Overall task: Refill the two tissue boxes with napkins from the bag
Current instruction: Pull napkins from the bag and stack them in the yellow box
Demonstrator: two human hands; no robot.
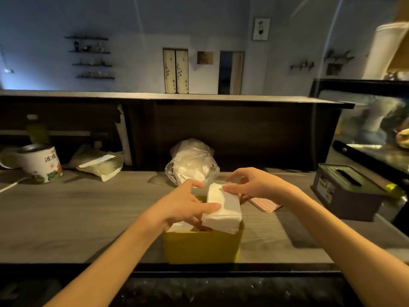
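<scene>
An open yellow tissue box stands at the counter's near edge. A white stack of napkins sits tilted on its rim, partly inside. My left hand grips the stack's left side, thumb on top and fingers underneath. My right hand pinches the stack's far top corner. More napkins show low inside the box. A clear plastic bag of napkins sits just behind the box. A dark grey tissue box with its slotted lid on stands at the right.
A pink striped lid lies flat right of the yellow box. At the left are a printed tin can and a plastic packet. A dark raised counter wall runs along the back; a glass case stands at the right.
</scene>
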